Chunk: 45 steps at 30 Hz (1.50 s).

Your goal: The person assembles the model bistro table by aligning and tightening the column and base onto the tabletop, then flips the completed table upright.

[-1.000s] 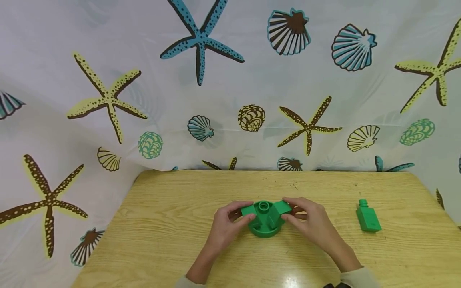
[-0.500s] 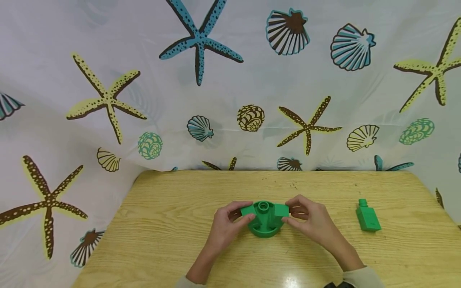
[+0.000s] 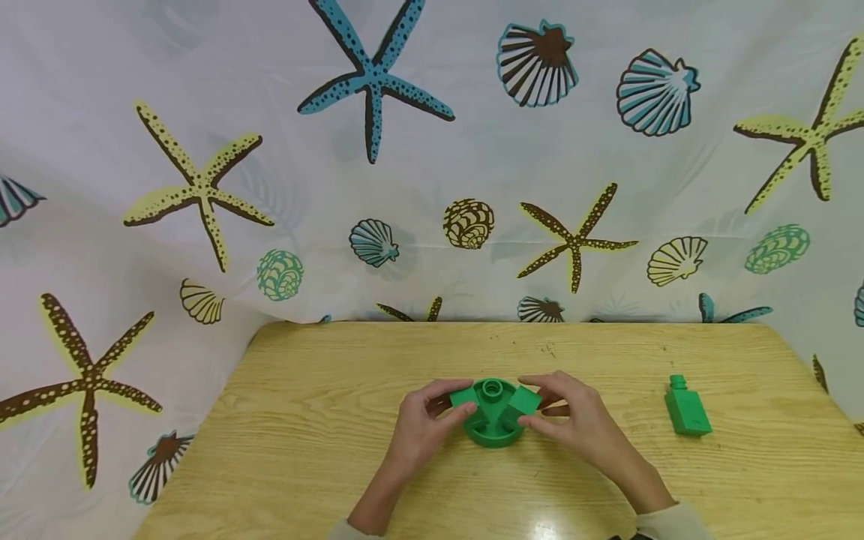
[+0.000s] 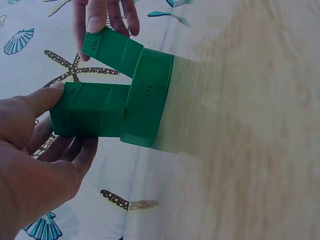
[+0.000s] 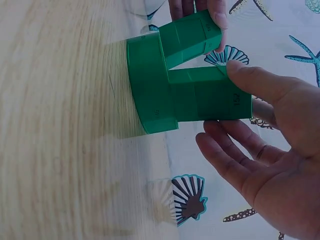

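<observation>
Newly angled green block "152" (image 5: 210,93), right grip (image 3: 582,417)

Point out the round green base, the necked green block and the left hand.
Round green base (image 3: 493,441), head view: its front wall.
Necked green block (image 3: 688,412), head view: its body.
Left hand (image 3: 417,423), head view: its middle.

Bare, slender-fingered left hand (image 3: 420,421) and right hand (image 3: 574,410) with short, plain fingernails (image 4: 95,24). Pale beige left sleeve (image 3: 352,532) and right sleeve (image 3: 675,522), both ending short of the wrists (image 3: 397,463). Just beside the right sleeve, a small black item (image 3: 643,537), mostly cropped from the head view.
</observation>
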Available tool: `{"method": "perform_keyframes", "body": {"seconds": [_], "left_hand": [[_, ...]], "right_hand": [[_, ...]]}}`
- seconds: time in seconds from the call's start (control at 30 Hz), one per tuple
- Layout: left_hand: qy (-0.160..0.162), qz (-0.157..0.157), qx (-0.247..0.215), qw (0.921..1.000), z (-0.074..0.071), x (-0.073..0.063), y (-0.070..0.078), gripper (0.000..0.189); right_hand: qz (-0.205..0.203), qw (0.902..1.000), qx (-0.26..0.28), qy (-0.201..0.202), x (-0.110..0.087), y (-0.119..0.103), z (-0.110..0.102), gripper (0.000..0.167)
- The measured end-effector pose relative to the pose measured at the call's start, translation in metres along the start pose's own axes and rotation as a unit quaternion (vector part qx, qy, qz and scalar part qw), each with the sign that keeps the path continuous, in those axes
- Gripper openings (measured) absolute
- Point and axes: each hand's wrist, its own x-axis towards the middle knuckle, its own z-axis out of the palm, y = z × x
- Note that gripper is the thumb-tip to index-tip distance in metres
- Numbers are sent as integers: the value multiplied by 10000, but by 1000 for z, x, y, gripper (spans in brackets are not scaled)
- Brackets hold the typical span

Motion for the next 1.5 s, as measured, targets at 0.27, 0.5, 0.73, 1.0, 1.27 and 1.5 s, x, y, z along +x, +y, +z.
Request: {"method": "perform_keyframes", "body": {"seconds": [0.27, 0.5, 0.73, 1.0, 1.27, 1.5], "left_hand": [[-3, -39, -75, 10000, 0, -2, -1, 36], [-12, -24, -109, 9999, 0, -4, 0, 37], [117, -15, 97, 9999, -1, -6, 2, 34], [280, 539, 1502, 9868, 4, -7, 12, 34], [215, 1066, 2559, 9606, 21, -12, 41, 39], [-235, 1115, 2683, 9566, 50, -14, 52, 38]], "right_hand": [[-146, 9997, -182, -69, -1, -3, 4, 43], [-123, 9979, -638, 33, -1, -7, 6, 44], [-63, 9986, -527, -13, -1, -5, 8, 45], [124, 9995, -272, -127, -4, -6, -7, 48], [179, 9919, -941, 835, -20, -2, -41, 34], [446, 9653, -2001, 1617, -44, 18, -71, 34]]}}
